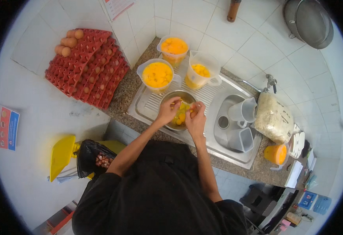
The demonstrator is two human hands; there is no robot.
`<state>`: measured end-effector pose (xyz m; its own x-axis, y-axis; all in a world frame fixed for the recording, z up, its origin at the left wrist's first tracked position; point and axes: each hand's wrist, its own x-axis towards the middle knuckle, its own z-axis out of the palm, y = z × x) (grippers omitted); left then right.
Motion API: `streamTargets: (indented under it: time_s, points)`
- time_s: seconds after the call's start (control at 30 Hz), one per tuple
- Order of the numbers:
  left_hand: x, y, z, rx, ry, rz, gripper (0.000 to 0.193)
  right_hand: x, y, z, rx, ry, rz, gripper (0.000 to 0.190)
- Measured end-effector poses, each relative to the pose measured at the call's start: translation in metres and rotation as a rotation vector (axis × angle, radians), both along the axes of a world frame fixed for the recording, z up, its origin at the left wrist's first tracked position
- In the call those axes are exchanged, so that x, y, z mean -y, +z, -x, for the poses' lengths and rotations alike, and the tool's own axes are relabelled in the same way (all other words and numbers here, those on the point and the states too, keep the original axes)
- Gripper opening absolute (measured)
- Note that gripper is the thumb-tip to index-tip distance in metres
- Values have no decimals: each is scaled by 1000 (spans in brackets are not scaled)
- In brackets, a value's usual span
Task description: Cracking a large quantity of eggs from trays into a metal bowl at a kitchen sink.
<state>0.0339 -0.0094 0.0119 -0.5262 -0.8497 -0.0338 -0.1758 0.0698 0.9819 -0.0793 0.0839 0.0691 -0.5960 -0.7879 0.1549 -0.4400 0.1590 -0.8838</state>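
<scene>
A round metal bowl (162,101) holding raw eggs (179,117) stands on the steel drainboard before me. Over its left side is my left hand (170,108), its fingers closed on what looks like a piece of eggshell (176,102). My right hand (197,116), above the right rim, grips a brown eggshell (193,114); whether it is one half or more is hidden by the fingers. Behind the bowl stand several plastic jugs with yolks and whites: a full one (157,75), another at the back (174,48) and a partly filled one (202,70).
Red egg trays (83,67) with brown eggs (66,51) are stacked at the left. A yellow bin (62,158) with a black bag (86,155) of shells stands below. The sink (223,122) holds plastic jugs (242,110); a filled bag (273,119) and an orange-filled jug (275,154) lie right.
</scene>
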Motion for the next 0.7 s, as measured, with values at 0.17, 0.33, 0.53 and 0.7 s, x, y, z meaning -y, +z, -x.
streamTargets:
  time_s: [0.17, 0.33, 0.53, 0.7]
  points:
    - [7, 5, 12, -392, -77, -714, 32, 10, -26, 9, -119, 135, -49, 40]
    - [15, -3, 5, -562, -81, -976, 31, 13, -4, 4, -259, 124, 135, 38]
    - [15, 8, -35, -747, 96, -1266, 22, 4, -21, 8, 90, 8, 26, 29]
    - [-1, -53, -193, -966, 594, -927, 22, -30, -75, 26, 249, -44, -14, 24]
